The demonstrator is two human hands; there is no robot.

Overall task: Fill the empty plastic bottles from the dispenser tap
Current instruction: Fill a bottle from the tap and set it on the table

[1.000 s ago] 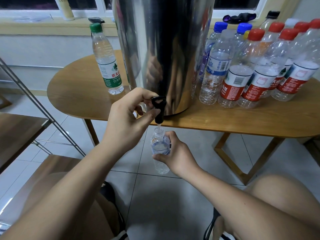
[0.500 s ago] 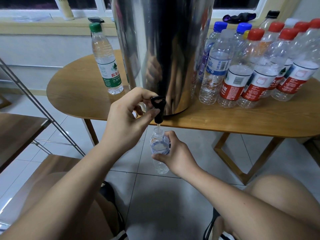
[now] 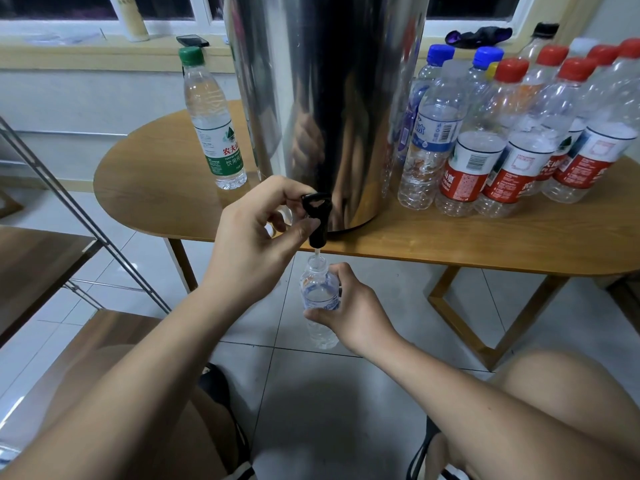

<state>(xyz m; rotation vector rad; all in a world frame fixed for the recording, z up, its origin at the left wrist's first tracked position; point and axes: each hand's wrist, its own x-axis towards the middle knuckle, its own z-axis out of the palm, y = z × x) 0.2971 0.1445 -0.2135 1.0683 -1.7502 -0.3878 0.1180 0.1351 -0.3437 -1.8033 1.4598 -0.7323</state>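
Small clear bottle sits straight under the tap, mouth just below the spout, with a thin stream dropping into the neck. The right hand is wrapped round its body, fingers and thumb curled on, holding it in the air below the tap. The left hand pinches the tap's black lever, forefinger hooked over, thumb pressing from beneath.

Danger now: that neck is narrow, so any drift from under the tap sends water onto the floor tiles. The fill level is hard to read, and a late release means overflow. Squeeze the thin plastic and it spurts.

Behind the tap is the steel dispenser on the table. A green-capped bottle stands left of the tap, a crowd of capped bottles right.
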